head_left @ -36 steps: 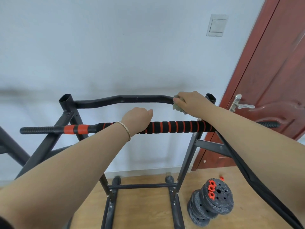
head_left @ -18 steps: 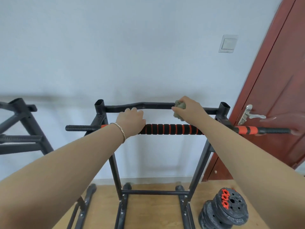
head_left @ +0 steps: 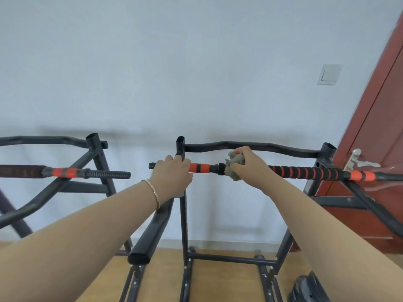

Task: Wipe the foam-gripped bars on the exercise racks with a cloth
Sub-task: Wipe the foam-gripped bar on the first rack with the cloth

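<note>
The fingers of the right hand are curled tight round a bunched grey-green cloth, pressing it onto the foam-gripped bar just right of a black collar, slightly right of the frame's centre. The fingers of the left hand are wrapped over the same bar near its left end, between the threaded black tip and a short orange foam section; how far they close underneath cannot be told, since the back of the hand hides them. A thin gold bracelet sits on the left wrist. The bar runs level across the middle right of the frame, its black foam ringed with orange, then an orange section, and on out past the right edge. It lies across a black metal rack whose wavy top rail passes just behind the right hand and whose uprights drop to the wooden floor at the bottom. At the left of the frame stands a second rack, holding a second bar with orange foam and a threaded end that points toward the left hand, apart from it. Dark weight plates lie in the lower right corner. A red-brown door with a silver handle fills the right edge, and a white light switch sits on the pale wall beside it.
</note>
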`<act>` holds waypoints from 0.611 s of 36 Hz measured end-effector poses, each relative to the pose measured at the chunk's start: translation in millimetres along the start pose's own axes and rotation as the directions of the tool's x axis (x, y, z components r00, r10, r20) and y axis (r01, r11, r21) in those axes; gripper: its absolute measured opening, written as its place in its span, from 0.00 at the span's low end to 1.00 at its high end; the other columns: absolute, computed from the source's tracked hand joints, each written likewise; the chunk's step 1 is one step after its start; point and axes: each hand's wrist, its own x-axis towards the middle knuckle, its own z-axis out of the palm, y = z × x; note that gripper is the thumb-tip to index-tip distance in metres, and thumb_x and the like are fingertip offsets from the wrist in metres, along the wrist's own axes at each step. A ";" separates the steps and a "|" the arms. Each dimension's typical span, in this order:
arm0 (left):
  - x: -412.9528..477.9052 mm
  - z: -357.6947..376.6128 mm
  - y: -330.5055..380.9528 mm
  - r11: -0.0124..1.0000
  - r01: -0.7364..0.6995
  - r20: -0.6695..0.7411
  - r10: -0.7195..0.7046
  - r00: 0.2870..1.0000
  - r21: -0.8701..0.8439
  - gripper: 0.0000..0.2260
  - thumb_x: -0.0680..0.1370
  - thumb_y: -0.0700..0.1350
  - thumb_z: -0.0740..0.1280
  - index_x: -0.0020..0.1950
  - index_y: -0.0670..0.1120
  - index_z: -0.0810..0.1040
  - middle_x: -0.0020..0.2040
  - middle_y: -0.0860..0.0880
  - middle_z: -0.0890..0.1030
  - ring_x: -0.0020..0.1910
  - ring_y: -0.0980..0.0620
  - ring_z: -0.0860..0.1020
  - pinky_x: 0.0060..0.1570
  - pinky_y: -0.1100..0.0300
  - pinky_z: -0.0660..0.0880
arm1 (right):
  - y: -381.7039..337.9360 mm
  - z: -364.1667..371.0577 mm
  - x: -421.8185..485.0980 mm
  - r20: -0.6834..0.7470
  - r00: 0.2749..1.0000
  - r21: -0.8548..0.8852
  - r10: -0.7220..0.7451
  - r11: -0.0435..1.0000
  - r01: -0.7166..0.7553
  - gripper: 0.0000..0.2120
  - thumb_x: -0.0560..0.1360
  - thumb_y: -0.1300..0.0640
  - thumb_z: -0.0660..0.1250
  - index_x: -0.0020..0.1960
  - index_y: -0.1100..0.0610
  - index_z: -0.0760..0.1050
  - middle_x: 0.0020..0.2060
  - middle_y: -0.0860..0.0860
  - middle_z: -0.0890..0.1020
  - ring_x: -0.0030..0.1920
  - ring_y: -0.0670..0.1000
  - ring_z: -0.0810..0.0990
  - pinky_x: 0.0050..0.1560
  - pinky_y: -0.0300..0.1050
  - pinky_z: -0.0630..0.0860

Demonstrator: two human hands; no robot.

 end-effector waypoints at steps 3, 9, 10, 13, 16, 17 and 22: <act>-11.1 -0.7 -9.7 0.995 0.013 0.022 -0.010 1.000 -0.103 0.13 0.81 0.54 0.58 0.59 0.48 0.72 0.51 0.48 0.75 0.46 0.48 0.71 0.49 0.51 0.74 | -9.2 12.1 -10.3 0.050 0.999 0.025 0.017 1.000 -0.018 0.15 0.76 0.59 0.63 0.61 0.48 0.71 0.44 0.51 0.82 0.33 0.45 0.76 0.31 0.38 0.71; -30.7 -8.5 -17.0 0.927 0.030 0.041 -0.015 0.999 -0.375 0.16 0.81 0.56 0.60 0.64 0.50 0.74 0.54 0.49 0.77 0.52 0.48 0.76 0.54 0.51 0.75 | -19.1 34.7 -29.3 0.090 0.995 0.138 -0.049 0.990 0.037 0.18 0.74 0.66 0.62 0.61 0.51 0.74 0.46 0.60 0.82 0.32 0.53 0.74 0.31 0.47 0.72; -33.6 -9.4 -16.4 0.900 0.030 0.044 -0.012 0.999 -0.434 0.16 0.80 0.57 0.61 0.64 0.51 0.75 0.53 0.50 0.78 0.51 0.50 0.76 0.53 0.52 0.75 | -21.2 38.1 -32.4 0.090 0.994 0.166 -0.068 0.985 0.052 0.17 0.74 0.67 0.63 0.59 0.52 0.75 0.45 0.61 0.82 0.31 0.54 0.74 0.31 0.48 0.72; -40.7 -12.7 -9.6 0.799 0.030 0.049 -0.001 0.999 -0.600 0.12 0.79 0.57 0.64 0.57 0.53 0.79 0.45 0.53 0.79 0.44 0.54 0.77 0.45 0.58 0.74 | -23.2 46.6 -37.8 0.102 0.989 0.254 -0.104 0.964 0.075 0.13 0.75 0.65 0.67 0.57 0.53 0.75 0.43 0.65 0.81 0.30 0.55 0.75 0.32 0.50 0.73; -44.8 -16.4 -0.5 0.722 0.036 0.041 -0.011 0.999 -0.691 0.06 0.78 0.52 0.67 0.50 0.52 0.81 0.41 0.53 0.79 0.41 0.54 0.75 0.43 0.59 0.72 | -22.4 51.0 -40.7 0.119 0.984 0.281 -0.134 0.955 0.096 0.13 0.75 0.64 0.70 0.57 0.54 0.74 0.43 0.66 0.81 0.30 0.56 0.75 0.32 0.51 0.74; -44.8 -17.0 1.6 0.707 0.050 0.037 -0.033 0.999 -0.706 0.04 0.78 0.51 0.68 0.46 0.52 0.80 0.39 0.53 0.78 0.39 0.54 0.75 0.41 0.59 0.72 | -20.8 51.1 -40.5 0.128 0.982 0.279 -0.141 0.955 0.101 0.13 0.75 0.64 0.70 0.57 0.54 0.74 0.43 0.65 0.81 0.31 0.56 0.76 0.32 0.51 0.75; -42.0 -20.9 12.9 0.681 0.150 0.074 -0.139 0.987 -0.717 0.08 0.77 0.48 0.68 0.40 0.46 0.78 0.36 0.50 0.76 0.34 0.54 0.71 0.34 0.62 0.68 | -3.2 34.6 -37.7 0.156 0.978 0.258 -0.136 0.962 0.093 0.19 0.75 0.62 0.71 0.63 0.50 0.74 0.51 0.51 0.84 0.49 0.51 0.84 0.49 0.47 0.83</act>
